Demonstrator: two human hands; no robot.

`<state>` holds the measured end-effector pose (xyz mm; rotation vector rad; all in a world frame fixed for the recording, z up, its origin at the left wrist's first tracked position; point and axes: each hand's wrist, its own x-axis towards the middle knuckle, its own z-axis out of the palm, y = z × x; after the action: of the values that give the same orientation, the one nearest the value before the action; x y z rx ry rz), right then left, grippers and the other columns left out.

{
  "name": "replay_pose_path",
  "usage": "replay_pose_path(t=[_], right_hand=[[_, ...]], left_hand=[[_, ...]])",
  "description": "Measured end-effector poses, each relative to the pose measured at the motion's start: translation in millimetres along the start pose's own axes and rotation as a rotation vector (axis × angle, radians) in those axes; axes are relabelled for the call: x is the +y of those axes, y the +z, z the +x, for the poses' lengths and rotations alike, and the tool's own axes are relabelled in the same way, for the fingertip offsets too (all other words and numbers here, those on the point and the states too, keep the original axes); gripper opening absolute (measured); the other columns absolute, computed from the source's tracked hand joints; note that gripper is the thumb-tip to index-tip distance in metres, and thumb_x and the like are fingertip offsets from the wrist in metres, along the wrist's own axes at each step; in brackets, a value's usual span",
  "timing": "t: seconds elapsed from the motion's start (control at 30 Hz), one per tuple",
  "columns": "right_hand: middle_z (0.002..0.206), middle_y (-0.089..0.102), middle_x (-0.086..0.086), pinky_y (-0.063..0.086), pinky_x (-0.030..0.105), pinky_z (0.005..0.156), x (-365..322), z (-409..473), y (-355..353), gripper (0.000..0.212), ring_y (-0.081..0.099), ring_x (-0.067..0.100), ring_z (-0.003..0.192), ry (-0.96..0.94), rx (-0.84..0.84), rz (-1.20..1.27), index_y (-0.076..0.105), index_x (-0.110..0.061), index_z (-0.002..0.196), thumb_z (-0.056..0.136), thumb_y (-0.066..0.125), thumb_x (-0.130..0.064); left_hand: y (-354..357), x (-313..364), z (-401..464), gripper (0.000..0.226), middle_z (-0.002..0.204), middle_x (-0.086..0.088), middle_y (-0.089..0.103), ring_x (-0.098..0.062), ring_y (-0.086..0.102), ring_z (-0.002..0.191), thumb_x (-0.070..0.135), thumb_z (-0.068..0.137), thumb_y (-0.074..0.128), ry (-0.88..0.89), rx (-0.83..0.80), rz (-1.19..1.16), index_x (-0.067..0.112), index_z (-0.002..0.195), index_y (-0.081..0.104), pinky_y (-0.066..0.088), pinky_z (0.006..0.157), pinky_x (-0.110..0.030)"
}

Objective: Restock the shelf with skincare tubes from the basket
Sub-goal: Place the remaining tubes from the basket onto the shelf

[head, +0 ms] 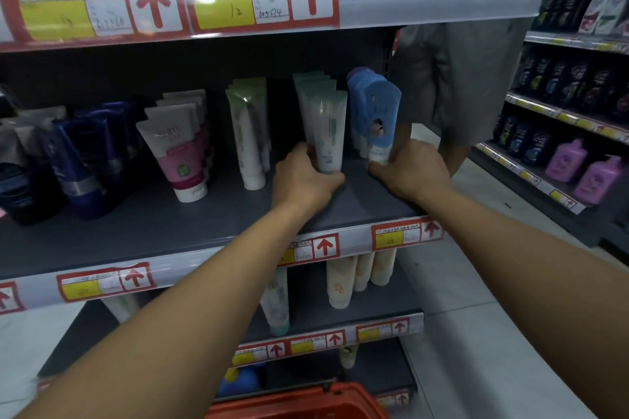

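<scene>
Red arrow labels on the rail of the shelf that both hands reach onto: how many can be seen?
4. One far left, cut by the frame; one left of the left forearm; one between the forearms; one at the right end. The forearms may hide more.

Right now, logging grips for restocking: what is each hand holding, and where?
Left hand grips the pale green tube at its cap end; right hand grips the blue tube at its base.

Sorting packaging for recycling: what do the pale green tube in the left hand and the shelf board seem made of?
Pale green tube: likely soft plastic, semi-gloss; it has a flat crimped top and faint sheen. Shelf board: probably painted metal, matte dark grey, with a thin flat edge; uncertain.
</scene>
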<state>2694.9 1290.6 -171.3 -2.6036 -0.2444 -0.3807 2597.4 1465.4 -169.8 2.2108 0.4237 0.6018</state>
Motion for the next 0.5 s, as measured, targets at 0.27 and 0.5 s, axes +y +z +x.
replay_pose_path(t=[0.27, 0.5], right_hand=[[0.101, 0.067, 0.010, 0.058, 0.041, 0.076, -1.5, -3.1, 1.2, 0.066, 0.066, 0.032, 0.092, -0.059, -0.010, -0.043, 0.064, -0.015, 0.110, 0.072, 0.060, -0.069], [0.104, 0.069, 0.010, 0.058, 0.042, 0.079, 0.1, 0.3, 3.9, 0.058, 0.067, 0.032, 0.096, -0.064, -0.010, -0.047, 0.063, -0.015, 0.110, 0.079, 0.066, -0.063]], left_hand=[[0.7, -7.1, 5.9, 0.059, 0.123, 0.000, 0.070, -0.022, 0.068, 0.112, 0.036, 0.078, 0.085, -0.037, 0.039, -0.016, 0.019, 0.128, 0.058, 0.054, 0.087, -0.033], [0.7, -8.3, 7.4, 0.056, 0.120, 0.002, 0.072, -0.019, 0.069, 0.109, 0.033, 0.078, 0.086, -0.047, 0.053, -0.044, 0.019, 0.126, 0.059, 0.057, 0.093, -0.036]])
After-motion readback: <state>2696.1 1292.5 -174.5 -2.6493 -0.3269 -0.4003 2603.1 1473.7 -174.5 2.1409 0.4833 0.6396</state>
